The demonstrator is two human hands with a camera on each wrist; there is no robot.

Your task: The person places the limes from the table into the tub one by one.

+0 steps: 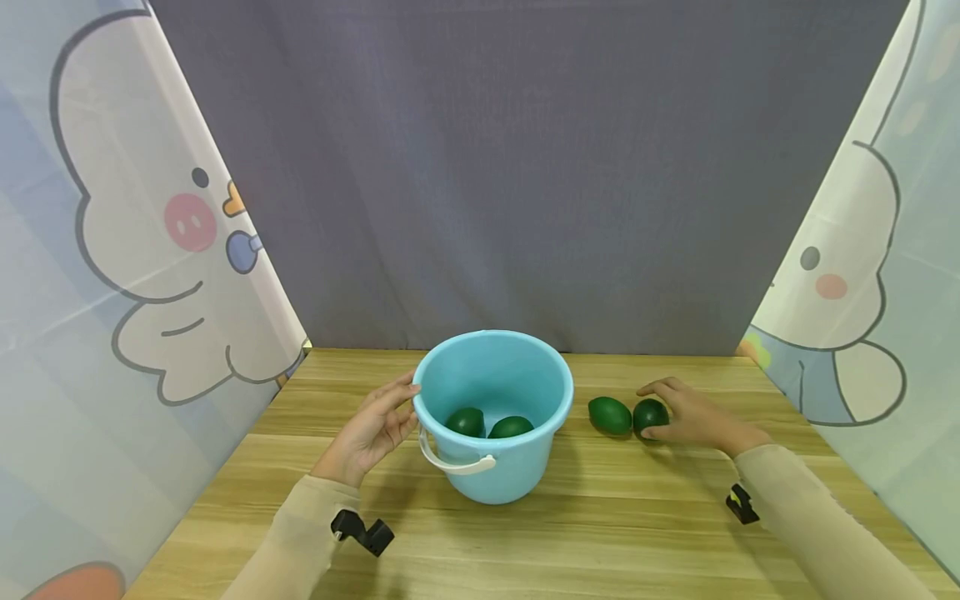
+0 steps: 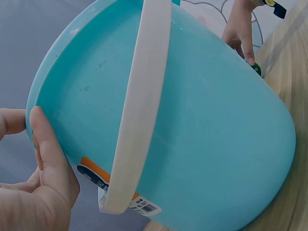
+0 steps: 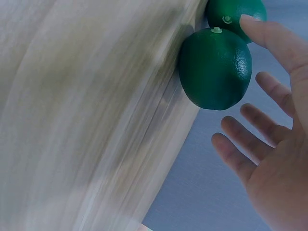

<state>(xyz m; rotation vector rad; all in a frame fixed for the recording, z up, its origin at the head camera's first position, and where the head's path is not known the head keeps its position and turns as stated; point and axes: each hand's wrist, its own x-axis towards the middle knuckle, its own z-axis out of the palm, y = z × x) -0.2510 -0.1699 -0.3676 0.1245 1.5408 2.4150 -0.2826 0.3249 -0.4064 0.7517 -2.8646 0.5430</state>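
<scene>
A light blue bucket (image 1: 491, 475) with a white handle (image 1: 457, 467) stands upright on the wooden table. Two green limes lie inside it, one lime (image 1: 466, 421) left and another lime (image 1: 512, 427) right. My left hand (image 1: 375, 429) touches the bucket's left rim, thumb tip at the rim's edge and a finger against the outer wall just below it. Two more limes lie side by side right of the bucket. Around the right-hand lime (image 1: 649, 415) my right hand (image 1: 686, 417) spreads its thumb and fingers. In the right wrist view the thumb overlaps the farther lime (image 3: 226, 12).
A wooden table (image 1: 600, 533) bears everything. Behind it hangs a dark grey curtain (image 1: 517, 175), with cartoon-printed cloth (image 1: 45, 333) at the sides. An orange and navy label (image 2: 94, 173) is stuck on the bucket's outside. Each sleeve carries a small black mount (image 1: 363, 533).
</scene>
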